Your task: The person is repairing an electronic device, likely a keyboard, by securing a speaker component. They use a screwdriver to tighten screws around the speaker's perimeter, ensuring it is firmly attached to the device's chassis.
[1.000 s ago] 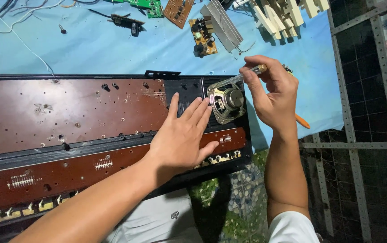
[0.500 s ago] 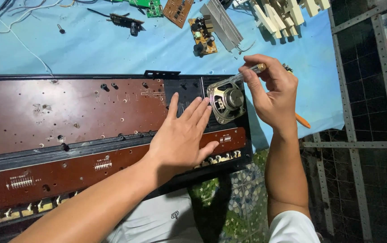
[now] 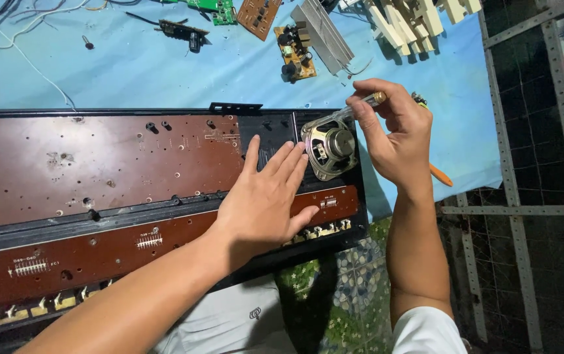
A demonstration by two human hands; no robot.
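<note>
An opened keyboard casing with brown circuit boards lies on a blue cloth. A round metal speaker is mounted at its right end. My left hand rests flat, fingers spread, on the casing just left of the speaker. My right hand grips a screwdriver with a clear handle, its tip at the speaker's upper right rim.
Small circuit boards, a finned metal heat sink, cream keyboard keys and loose wires lie on the cloth beyond the casing. An orange tool pokes out behind my right wrist. A wire mesh frame stands at the right.
</note>
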